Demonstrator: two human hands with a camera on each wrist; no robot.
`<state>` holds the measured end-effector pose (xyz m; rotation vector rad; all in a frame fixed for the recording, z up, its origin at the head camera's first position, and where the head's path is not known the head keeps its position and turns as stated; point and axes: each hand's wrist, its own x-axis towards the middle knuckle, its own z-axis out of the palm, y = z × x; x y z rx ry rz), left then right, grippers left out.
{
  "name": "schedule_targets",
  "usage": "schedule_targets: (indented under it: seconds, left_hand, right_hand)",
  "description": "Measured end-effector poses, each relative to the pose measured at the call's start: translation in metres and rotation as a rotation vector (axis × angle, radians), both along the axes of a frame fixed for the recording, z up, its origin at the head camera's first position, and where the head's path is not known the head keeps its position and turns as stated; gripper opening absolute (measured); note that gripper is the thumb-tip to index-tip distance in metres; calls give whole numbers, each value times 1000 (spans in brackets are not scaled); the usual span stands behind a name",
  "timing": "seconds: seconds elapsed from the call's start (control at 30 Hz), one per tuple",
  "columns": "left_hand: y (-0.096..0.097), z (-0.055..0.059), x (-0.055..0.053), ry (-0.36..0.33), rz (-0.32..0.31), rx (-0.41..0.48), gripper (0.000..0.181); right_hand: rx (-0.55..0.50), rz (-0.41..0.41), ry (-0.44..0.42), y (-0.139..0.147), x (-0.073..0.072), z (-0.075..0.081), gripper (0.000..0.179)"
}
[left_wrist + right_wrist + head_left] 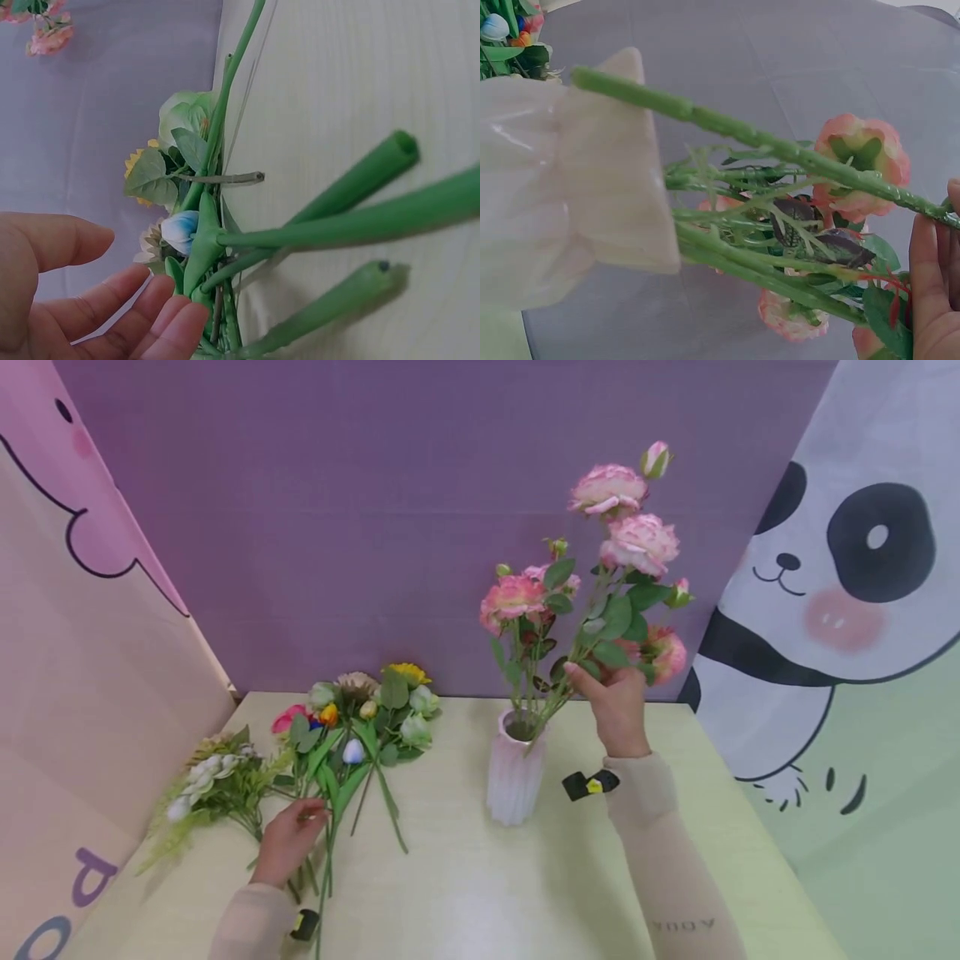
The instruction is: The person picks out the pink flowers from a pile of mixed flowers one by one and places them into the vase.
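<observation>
My right hand [618, 706] grips the stem of a tall pink peony spray [641, 543] above the vase. The stem's cut end [581, 77] overlaps the outside of the vase's rim in the right wrist view. The white, pinkish ribbed vase [513, 785] stands upright, with several stems and a pink-orange bloom [513, 597] in it. My left hand [292, 839] is beside the green stems of the pile at left, its fingers loosely bent with nothing between them in the left wrist view. A blue-white tulip [180, 231] is just past those fingertips.
More artificial flowers lie on the pale table [450, 893] at left: a white-green bunch [213, 777], a yellow flower [408, 673], pale green blooms [416, 731] and a pink one [288, 718]. A purple backdrop [360, 527] rises behind, with a panda-printed cloth [795, 710] at right.
</observation>
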<state>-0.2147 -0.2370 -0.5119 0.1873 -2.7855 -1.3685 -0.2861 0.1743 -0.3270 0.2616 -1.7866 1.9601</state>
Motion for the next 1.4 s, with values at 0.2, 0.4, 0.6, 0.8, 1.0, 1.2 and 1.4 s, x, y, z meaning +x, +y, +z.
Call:
schedule_targets:
  seconds: [0.2,0.4,0.6,0.8,1.0,1.2,1.4]
  left_hand:
    - [-1,-1,1,-2,1,14,34]
    - [-3,-4,2,-18,6,4,36]
    - [-3,-4,3,-40,10,20,38]
    - [-2,-7,3,-29,12,8,35]
    - [0,-7,5,-25,10,20,33]
    - [2,-7,4,-30,7,22,34]
    - [3,-8,4,-40,8,19,35]
  right_hand:
    - [-35,-25,-23,3,-2,4,16]
    - [-27,-49,-42,4,-2,9,22]
    - [-50,-48,-21,4,-2,7,25]
    - [17,-56,88,0,-2,-1,23]
    - [120,-88,176,-1,1,-6,32]
    - [101,-77,221,-2,2,-9,37]
    - [119,-80,193,-4,3,-16,33]
